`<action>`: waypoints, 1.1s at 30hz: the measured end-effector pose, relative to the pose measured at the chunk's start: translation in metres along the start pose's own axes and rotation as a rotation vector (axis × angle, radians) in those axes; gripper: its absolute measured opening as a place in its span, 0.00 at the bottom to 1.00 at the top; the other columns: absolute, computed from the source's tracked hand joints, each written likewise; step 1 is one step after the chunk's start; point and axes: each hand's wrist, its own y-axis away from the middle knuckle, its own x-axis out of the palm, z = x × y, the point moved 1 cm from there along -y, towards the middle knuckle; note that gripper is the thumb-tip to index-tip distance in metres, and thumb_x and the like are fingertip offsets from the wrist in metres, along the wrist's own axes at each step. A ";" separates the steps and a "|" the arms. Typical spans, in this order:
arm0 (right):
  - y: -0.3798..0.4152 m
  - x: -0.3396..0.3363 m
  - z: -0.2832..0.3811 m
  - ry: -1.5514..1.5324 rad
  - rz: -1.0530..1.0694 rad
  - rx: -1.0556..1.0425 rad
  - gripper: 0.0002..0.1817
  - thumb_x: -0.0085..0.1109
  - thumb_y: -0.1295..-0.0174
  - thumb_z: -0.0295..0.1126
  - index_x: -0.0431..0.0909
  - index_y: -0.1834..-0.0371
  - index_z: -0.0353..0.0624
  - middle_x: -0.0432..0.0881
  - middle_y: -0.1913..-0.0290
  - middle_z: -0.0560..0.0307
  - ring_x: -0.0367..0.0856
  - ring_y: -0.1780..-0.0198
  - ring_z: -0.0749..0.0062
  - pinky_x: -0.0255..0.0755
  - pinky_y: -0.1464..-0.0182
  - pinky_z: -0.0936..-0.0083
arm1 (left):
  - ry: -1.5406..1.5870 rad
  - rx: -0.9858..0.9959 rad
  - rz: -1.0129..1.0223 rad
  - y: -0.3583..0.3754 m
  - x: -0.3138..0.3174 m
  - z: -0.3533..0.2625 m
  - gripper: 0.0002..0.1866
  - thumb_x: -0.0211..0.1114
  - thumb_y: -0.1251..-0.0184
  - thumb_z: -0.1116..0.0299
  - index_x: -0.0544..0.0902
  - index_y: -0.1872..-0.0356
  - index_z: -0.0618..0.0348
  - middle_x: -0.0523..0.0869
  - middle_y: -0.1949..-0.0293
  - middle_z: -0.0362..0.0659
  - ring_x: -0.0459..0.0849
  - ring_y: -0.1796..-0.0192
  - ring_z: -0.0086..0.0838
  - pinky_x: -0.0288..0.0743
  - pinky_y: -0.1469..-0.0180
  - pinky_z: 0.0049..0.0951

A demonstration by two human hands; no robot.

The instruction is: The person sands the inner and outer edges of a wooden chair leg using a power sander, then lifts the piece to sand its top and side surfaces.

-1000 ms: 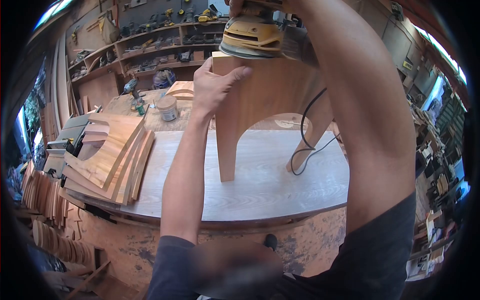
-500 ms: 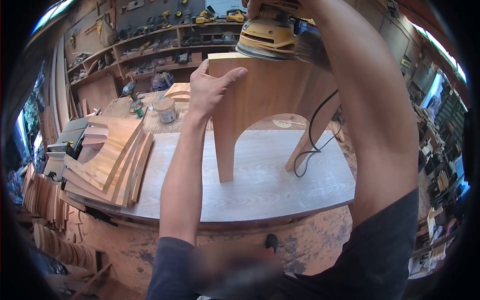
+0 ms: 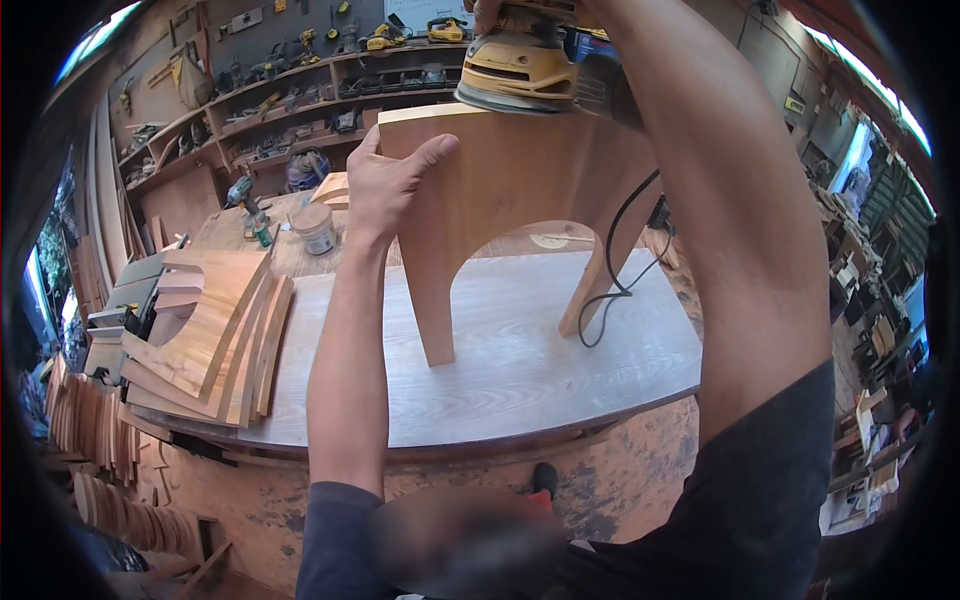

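The left hand (image 3: 385,185) is clamped on the upper left corner of an arched wooden panel (image 3: 510,185), thumb across its near face and fingers wrapped behind its edge. The panel stands upright on its two legs on the pale counter (image 3: 500,370), directly below that grip. The right hand (image 3: 500,12) shows only at the top edge of the view, closed over the top of a yellow sander (image 3: 515,70) whose pad lies flat on the panel's top edge, just to the right of the left-hand grip.

The right forearm crosses down in front of the panel's right side and hides much of it. From under the sander a black cord (image 3: 610,270) drops past the right leg and loops on the counter.

To the left of and below the left-hand grip, a stack of curved wooden pieces (image 3: 215,335) leans at the counter's left end. Behind the grip, on a further bench, stand a small tub (image 3: 316,228) and a cordless drill (image 3: 245,195). Wall shelves (image 3: 300,90) crowded with tools run across the back.
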 end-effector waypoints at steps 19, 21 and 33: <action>0.015 0.002 -0.065 -0.118 -0.032 0.136 0.24 0.79 0.43 0.39 0.90 0.42 0.49 0.91 0.49 0.55 0.86 0.50 0.61 0.82 0.48 0.56 | -0.014 -0.023 -0.016 -0.003 0.001 0.001 0.27 0.89 0.37 0.64 0.87 0.43 0.67 0.95 0.52 0.46 0.93 0.53 0.26 0.90 0.48 0.29; 0.021 0.002 -0.068 -0.074 -0.046 0.145 0.25 0.79 0.44 0.39 0.90 0.41 0.48 0.91 0.48 0.55 0.86 0.50 0.61 0.82 0.48 0.55 | -0.018 -0.008 -0.017 -0.004 0.000 0.003 0.27 0.88 0.37 0.64 0.87 0.43 0.67 0.95 0.52 0.46 0.93 0.53 0.26 0.90 0.48 0.29; 0.006 0.003 -0.142 0.093 -0.040 0.102 0.23 0.79 0.44 0.41 0.90 0.47 0.44 0.91 0.49 0.53 0.87 0.51 0.60 0.82 0.51 0.55 | -0.042 -0.026 -0.031 -0.002 -0.001 0.003 0.27 0.89 0.37 0.62 0.88 0.43 0.66 0.95 0.51 0.46 0.93 0.51 0.28 0.89 0.46 0.30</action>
